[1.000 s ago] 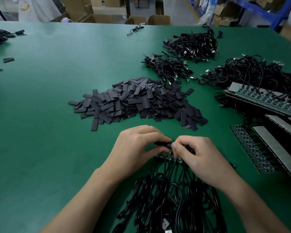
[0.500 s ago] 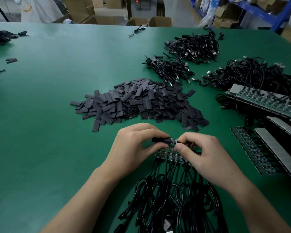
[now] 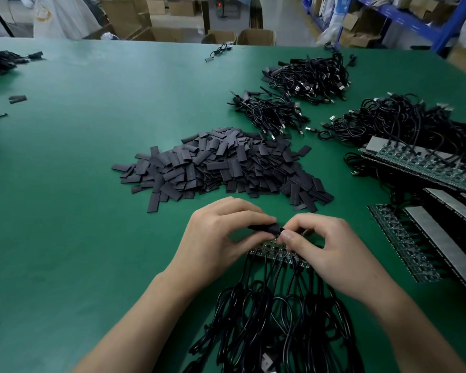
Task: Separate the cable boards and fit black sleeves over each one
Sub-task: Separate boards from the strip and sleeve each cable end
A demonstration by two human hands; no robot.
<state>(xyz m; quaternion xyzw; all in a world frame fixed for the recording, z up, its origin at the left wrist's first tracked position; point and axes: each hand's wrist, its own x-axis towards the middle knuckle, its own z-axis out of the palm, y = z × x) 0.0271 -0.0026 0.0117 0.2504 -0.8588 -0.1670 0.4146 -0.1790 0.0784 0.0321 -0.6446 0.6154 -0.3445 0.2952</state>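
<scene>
Pinching one black sleeve — matte, tube-like — between both hands.

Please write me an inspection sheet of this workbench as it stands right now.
Surface: green table.
Job's things: black sleeve pinched between both hands above board strip; sleeve pile behind.
Clutter: stray sleeves far left.
Grippers: left hand and right hand, fingers closed on the sleeve.
Cables: black cables trail from the strip; bundles at rear right.
Surroundings: cardboard boxes, blue shelving.
</scene>
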